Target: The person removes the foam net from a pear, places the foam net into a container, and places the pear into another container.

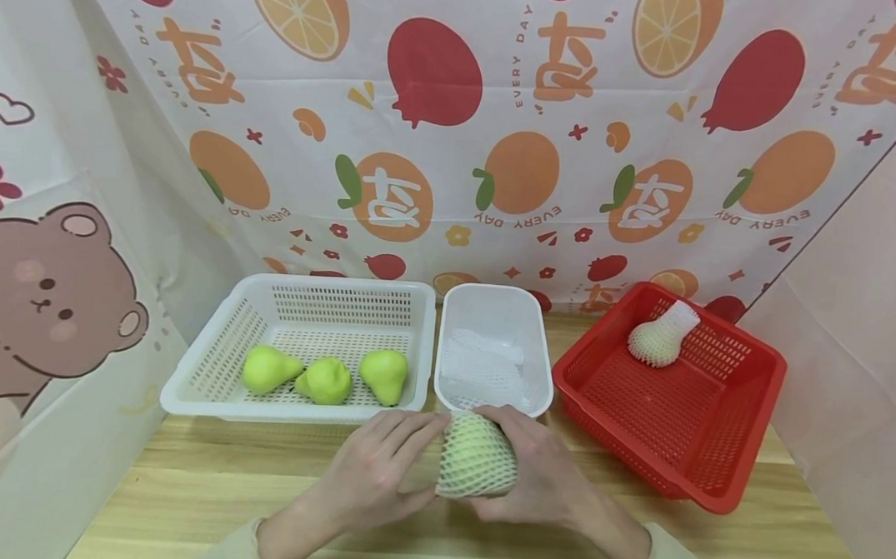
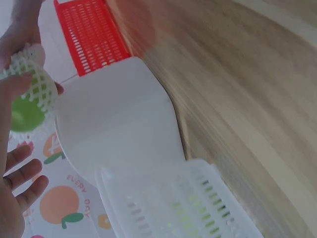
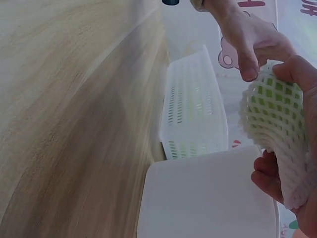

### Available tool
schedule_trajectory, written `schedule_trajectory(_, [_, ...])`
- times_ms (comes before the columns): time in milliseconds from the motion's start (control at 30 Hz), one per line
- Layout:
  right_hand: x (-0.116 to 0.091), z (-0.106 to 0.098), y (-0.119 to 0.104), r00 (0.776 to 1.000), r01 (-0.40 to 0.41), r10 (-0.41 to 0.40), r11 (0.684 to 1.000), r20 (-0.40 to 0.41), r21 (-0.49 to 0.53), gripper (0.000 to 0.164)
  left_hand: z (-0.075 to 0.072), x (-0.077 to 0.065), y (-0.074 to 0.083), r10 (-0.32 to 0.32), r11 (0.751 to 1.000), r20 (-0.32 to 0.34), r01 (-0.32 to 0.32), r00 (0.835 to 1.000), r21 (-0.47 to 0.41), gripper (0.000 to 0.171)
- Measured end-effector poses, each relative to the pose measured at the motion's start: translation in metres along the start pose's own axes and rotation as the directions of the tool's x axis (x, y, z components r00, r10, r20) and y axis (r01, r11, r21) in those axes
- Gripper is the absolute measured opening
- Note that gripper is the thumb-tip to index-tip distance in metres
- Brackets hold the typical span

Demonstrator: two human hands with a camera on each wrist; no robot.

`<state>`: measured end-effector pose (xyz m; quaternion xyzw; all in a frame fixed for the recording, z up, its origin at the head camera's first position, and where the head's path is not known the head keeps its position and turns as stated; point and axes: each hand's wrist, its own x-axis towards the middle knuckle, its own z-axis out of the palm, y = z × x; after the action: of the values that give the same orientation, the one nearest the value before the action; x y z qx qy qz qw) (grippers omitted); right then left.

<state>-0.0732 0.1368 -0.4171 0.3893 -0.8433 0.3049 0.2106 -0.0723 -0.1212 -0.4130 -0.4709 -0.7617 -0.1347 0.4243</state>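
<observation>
Pear (image 2: 25,115) on our side of the counter's (image 1: 184,485) back edge is clamped between our left hand (image 1: 387,467) and right hand (image 1: 540,474). We should stretch its net (image 3: 270,124) evenly, squeezing lightly.

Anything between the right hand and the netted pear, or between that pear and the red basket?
Only the foam net lies between the right hand and the pear. Toward the red basket, just that hand and the basket's raised wall; nothing else visible.
</observation>
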Motion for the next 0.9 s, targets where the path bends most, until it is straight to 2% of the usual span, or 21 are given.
schedule_trajectory(133, [-0.0028,-0.0037,0.0009,1.000,-0.026,0.026,1.000,0.012,0.016,0.095,-0.0053,-0.0008,-0.0056,0.004,1.000,-0.005,-0.004,1.000,-0.015,0.055])
schedule_trajectory(367, [-0.0059,-0.0065,0.0035,0.999,-0.033,0.032,0.999,0.033,0.031,0.094,-0.0094,-0.0001,-0.0093,0.021,1.000,0.016,-0.021,1.000,-0.019,0.045])
schedule_trajectory(600, [-0.0070,-0.0036,0.0050,0.999,0.044,-0.044,0.999,0.007,0.008,0.093,-0.0090,0.0027,-0.0083,0.068,0.997,0.048,-0.067,0.997,-0.030,0.044])
schedule_trajectory(900, [-0.0053,-0.0018,0.0046,0.994,0.105,-0.105,0.994,-0.014,0.002,0.094,-0.0089,0.0047,-0.0072,0.069,0.997,0.126,-0.065,0.990,-0.033,0.060])
